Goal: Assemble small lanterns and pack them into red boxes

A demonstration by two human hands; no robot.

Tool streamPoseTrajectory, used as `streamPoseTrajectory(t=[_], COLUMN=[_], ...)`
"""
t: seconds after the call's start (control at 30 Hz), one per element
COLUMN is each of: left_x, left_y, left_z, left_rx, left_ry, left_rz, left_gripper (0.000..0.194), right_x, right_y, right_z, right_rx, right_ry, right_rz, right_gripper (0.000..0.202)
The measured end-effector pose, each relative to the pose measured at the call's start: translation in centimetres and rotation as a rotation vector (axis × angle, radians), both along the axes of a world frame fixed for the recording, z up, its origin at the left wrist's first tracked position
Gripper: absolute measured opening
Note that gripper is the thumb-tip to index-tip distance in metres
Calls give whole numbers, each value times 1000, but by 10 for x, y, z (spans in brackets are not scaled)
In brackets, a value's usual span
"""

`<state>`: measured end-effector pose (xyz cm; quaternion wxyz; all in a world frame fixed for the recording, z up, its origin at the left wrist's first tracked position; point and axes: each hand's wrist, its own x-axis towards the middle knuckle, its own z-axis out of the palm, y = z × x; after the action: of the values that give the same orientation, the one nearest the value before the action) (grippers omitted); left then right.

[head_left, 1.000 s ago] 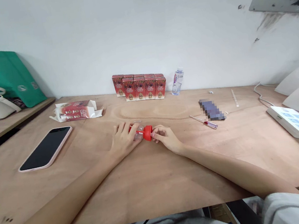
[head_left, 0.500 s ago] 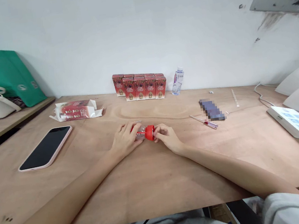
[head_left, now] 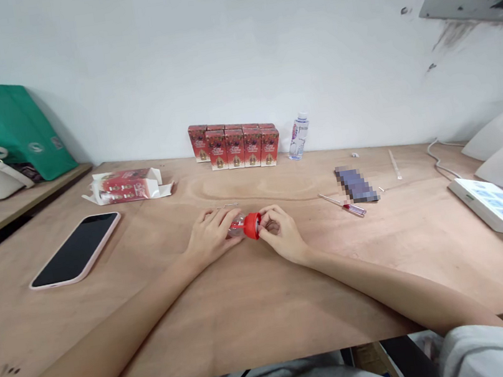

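A small lantern-like piece with a clear plastic body (head_left: 237,224) and a round red base (head_left: 252,226) lies on its side, low over the table. My left hand (head_left: 211,235) is wrapped over the clear body, which hides its far end. At the red base, my right hand (head_left: 282,234) has its thumb and index finger closed on the rim of the end facing right. Whether a smaller part sits between those fingertips cannot be made out. Just beyond the left fingers lies a thin metal rod (head_left: 231,205). A screwdriver (head_left: 353,208) rests to the right of my right hand.
Several red boxes (head_left: 236,147) stand by the wall beside a clear bottle (head_left: 299,137). Left are an opened red box (head_left: 126,187) and a phone (head_left: 76,249). Right are a blurred dark flat item (head_left: 355,184), a clear strip (head_left: 395,165) and a white power strip (head_left: 495,205).
My right thumb and index finger have spread a little around the red base's rim. The red base has turned slightly, so its right end faces me more. My left hand keeps its hold.
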<state>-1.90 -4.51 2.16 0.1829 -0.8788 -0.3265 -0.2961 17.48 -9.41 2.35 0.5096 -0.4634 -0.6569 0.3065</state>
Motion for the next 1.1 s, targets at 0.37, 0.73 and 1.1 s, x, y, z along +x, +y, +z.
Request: streamPoseTrajectory(t=[0.37,0.73,1.1], left_x=[1,2,2], left_y=[-4,-4,-3], left_z=[5,5,2], left_rx=[55,-23,-12], left_ry=[17,31,-21], left_rz=[-80,-15,32], left_gripper=[33,34,32], right_x=[0,1,4], right_y=[-7,1,16], right_z=[4,-1,-15], right_rx=[223,-7,-243], right_ry=[-187,-65,269], right_rz=[11,-50,-52], right_gripper=[13,14,14])
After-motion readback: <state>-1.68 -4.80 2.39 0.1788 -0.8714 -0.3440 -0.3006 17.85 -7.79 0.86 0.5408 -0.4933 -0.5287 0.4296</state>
